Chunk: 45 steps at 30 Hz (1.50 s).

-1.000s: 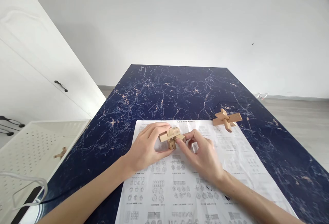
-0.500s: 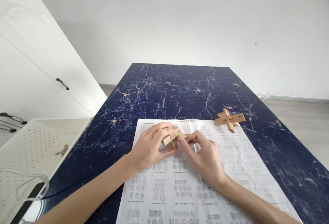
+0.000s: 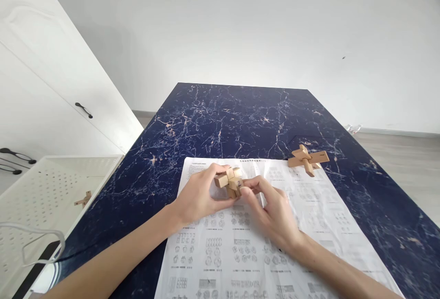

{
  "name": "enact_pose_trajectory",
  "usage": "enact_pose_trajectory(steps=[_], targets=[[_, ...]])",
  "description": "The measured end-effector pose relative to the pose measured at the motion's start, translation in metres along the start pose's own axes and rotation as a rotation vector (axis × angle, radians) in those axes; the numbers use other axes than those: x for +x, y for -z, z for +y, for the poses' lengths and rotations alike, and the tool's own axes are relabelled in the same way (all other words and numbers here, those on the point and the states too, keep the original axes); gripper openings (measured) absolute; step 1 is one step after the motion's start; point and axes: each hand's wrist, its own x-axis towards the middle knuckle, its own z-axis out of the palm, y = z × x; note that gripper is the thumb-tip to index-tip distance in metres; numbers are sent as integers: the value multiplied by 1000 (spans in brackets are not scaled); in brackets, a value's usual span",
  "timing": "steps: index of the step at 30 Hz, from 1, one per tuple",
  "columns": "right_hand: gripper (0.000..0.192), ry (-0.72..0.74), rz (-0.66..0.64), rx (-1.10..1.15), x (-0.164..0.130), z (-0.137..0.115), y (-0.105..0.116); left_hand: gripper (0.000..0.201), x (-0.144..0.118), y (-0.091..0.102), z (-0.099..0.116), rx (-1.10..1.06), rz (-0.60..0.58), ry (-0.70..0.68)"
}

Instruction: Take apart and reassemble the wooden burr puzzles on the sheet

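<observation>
Dark blue marble-patterned table fills the view, under a plain white wall. Fingertips of both hands close on a small wooden burr puzzle, held just above a printed instruction sheet near the table's front edge. The left hand curls around the puzzle's left and rear bars; the right hand pinches its right-hand bar between thumb and forefinger. A handwritten digit shows on one block face. The puzzle looks light, stiff and smooth-sided, and its interlocked bars would probably slide apart if squeezed unevenly, so the square bar ends seem the safest places to grip. Beyond the sheet's far right corner lies a second wooden cross puzzle. A white perforated tray to the left holds one small wooden piece, beside a white cabinet.
</observation>
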Motion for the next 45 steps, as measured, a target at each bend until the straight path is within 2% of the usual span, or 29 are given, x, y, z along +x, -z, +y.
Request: enact_pose_trajectory(steps=[3, 6, 9, 13, 19, 23, 29, 31, 33, 37, 41, 45], targets=[[17, 15, 15, 29, 3, 3, 1, 57, 4, 3, 6, -134, 23, 67], [21, 93, 6, -19, 7, 10, 3, 56, 6, 6, 9, -258, 2, 60], [18, 170, -70, -89, 11, 17, 7, 59, 7, 7, 8, -359, -64, 9], [19, 198, -196, -102, 16, 18, 15, 61, 7, 7, 7, -443, -124, -29], [36, 35, -458, 124, 21, 7, 29, 62, 3, 11, 7, -419, -185, -93], [43, -77, -538, 208, 20, 6, 31, 66, 3, 13, 6, -346, -194, -124], [54, -193, -360, 159, 25, 6, 36, 93, 5, 10, 1, -162, -128, 42], [57, -204, -291, 15, 24, 5, 48, 84, 5, 9, 0, -124, -103, 60], [56, -198, -215, -187, 15, 6, 64, 66, 4, 9, 0, -100, -94, 71], [55, -218, -57, -437, -22, 15, 100, 50, 2, 9, 0, -81, -107, 70], [57, -376, 157, -594, -54, 32, 124, 38, 3, 8, -1, -33, -120, -13], [57, -544, 254, -682, -59, 44, 131, 29, 5, 11, 0, 67, -119, -106]])
